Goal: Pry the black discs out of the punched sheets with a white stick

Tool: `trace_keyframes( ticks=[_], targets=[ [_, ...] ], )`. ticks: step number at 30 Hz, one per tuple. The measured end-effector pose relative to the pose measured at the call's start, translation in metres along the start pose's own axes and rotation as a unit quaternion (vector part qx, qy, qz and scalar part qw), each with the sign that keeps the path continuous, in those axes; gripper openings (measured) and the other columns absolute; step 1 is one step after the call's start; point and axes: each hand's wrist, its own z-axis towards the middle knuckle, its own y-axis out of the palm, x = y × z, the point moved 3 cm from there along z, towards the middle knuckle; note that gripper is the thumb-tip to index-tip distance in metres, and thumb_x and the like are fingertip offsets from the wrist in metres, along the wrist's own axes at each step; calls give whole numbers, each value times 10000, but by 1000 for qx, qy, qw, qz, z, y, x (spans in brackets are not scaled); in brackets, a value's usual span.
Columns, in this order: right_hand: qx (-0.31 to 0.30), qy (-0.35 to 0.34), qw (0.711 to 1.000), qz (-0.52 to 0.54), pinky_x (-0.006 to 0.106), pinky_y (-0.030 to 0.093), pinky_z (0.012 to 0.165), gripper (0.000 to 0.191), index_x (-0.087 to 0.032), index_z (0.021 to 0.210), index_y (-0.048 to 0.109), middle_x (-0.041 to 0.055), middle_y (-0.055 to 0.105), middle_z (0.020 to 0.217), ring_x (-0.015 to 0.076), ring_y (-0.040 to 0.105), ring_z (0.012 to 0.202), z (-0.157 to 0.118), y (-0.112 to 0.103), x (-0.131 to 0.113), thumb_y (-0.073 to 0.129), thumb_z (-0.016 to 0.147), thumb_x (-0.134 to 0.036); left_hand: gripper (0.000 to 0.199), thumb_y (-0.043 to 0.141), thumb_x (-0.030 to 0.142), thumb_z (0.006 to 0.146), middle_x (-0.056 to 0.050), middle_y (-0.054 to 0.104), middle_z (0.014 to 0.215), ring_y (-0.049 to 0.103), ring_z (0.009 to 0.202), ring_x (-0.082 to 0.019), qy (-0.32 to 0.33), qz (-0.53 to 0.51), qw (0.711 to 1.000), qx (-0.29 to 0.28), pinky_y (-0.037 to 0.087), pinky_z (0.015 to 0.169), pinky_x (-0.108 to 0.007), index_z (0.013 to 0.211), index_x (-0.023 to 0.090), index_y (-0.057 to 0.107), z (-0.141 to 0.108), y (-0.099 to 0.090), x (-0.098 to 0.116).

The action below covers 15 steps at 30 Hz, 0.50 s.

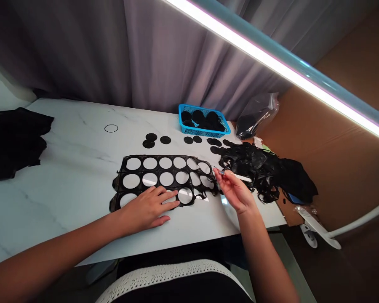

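A black sheet (158,171) with rows of round holes lies on the white table, its right end cut into loose, curling strips. My left hand (151,206) rests flat on the sheet's near edge, fingers stretched out and holding nothing. Over the sheet's right end, my right hand (235,190) pinches a slim white-handled tool (242,178); its tip is too small to make out. Several black discs (165,140) lie on the table beyond the sheet. A thin black ring (111,128) is farther left.
A blue basket (205,133) of black discs stands at the back. Black scraps (259,164) pile up on the right, near a clear plastic bag (259,113). Black cloth-like material (15,141) lies at the left. A bright tube lamp (271,63) crosses above the table.
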Motion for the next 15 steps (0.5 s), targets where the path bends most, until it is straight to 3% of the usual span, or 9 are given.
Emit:
trace_keyframes(
  ticks=[3, 6, 9, 12, 15],
  targets=[
    [-124, -1, 985, -117, 357, 575, 862, 337, -233, 683, 442, 60, 734, 1040, 214, 683, 992, -18, 42, 19, 742, 775, -358, 455, 639, 276, 910, -68, 510, 1462, 516, 1145, -291, -6, 24, 1000, -4, 409, 966, -431, 1355, 272, 545, -3, 5, 3],
    [-212, -61, 924, -311, 357, 538, 822, 275, -230, 703, 459, 48, 714, 1004, 209, 652, 939, -38, 63, 37, 617, 882, -365, 502, 647, 295, 905, -67, 485, 1485, 463, 1255, -324, -23, 22, 999, 7, 369, 1031, -469, 1390, 274, 519, -7, 11, 5],
    [-225, -112, 878, -408, 363, 507, 778, 278, -230, 693, 458, 50, 677, 916, 216, 619, 881, -50, 64, 50, 572, 908, -365, 535, 626, 330, 922, -73, 481, 1490, 360, 1396, -338, -18, 9, 1000, 24, 250, 1144, -517, 1434, 279, 477, -8, 17, 5],
    [-213, -137, 871, -421, 350, 496, 758, 273, -231, 701, 443, 52, 661, 890, 213, 617, 873, -52, 60, 54, 562, 917, -346, 535, 614, 338, 929, -81, 464, 1506, 313, 1453, -315, -6, -9, 999, 38, 164, 1201, -505, 1440, 274, 470, -7, 22, 3],
    [-206, -160, 860, -438, 338, 498, 755, 262, -232, 707, 435, 53, 668, 901, 210, 628, 898, -50, 58, 55, 553, 928, -310, 520, 611, 348, 930, -85, 460, 1513, 317, 1458, -313, -4, -18, 999, 37, 162, 1210, -501, 1428, 270, 483, -7, 24, 1]
  ],
)
